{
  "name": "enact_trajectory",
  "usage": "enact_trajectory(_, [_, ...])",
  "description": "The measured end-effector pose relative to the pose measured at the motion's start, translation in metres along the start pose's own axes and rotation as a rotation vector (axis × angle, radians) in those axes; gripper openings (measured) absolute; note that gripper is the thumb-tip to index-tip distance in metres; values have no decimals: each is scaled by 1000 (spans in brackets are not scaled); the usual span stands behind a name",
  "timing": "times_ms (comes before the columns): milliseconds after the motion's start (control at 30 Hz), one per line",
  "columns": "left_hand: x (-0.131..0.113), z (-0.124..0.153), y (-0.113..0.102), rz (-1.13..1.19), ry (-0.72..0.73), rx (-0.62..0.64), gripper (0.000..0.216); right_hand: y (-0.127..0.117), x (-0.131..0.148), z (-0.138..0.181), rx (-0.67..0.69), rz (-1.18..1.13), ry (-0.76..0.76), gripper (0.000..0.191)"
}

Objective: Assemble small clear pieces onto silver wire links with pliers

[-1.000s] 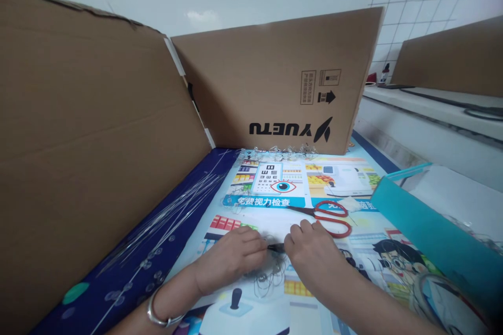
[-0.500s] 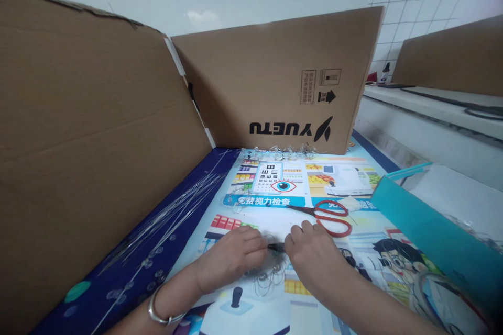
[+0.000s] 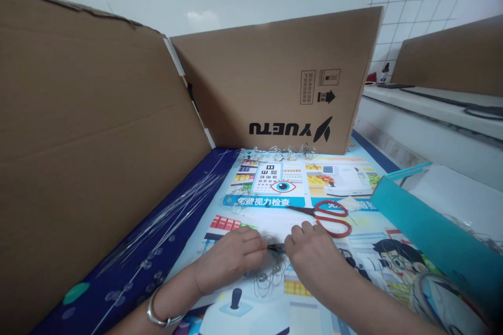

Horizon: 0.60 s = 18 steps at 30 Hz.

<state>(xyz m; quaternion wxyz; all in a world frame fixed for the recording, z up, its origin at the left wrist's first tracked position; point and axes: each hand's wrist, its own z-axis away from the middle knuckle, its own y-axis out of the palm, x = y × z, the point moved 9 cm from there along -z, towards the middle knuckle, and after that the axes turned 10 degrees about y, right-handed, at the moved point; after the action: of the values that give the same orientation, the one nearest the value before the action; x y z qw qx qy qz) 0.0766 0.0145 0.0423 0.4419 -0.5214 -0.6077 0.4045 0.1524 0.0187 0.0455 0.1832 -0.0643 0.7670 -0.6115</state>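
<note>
My right hand (image 3: 314,254) is closed round pliers, whose dark, narrow jaws (image 3: 276,247) point left. The fingers hide most of the tool. Facing it, my left hand (image 3: 239,256), with a silver bangle (image 3: 155,311) on the wrist, is curled shut by the jaw tips. What its fingers pinch is hidden. Between and just below the hands lies a loose tangle of thin wire loops with small clear beads (image 3: 264,278). Red-handled scissors (image 3: 326,214) lie just beyond my right hand, their blades pointing left.
Cardboard panels (image 3: 275,84) stand at the back and left. Straight wires (image 3: 168,209) lie on the blue cloth at left. Wire pieces (image 3: 283,153) line the back panel's foot. A teal box (image 3: 428,235) stands at right, near a clear round object (image 3: 444,298). A printed poster covers the table.
</note>
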Motion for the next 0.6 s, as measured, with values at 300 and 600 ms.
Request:
enact_trajectory(300, [2, 2, 1, -15, -11, -14, 19, -6, 3, -2, -36, 14, -41, 9])
enact_trajectory(600, [0, 1, -3, -26, -5, -43, 20, -7, 2, -1, -34, 10, -37, 9])
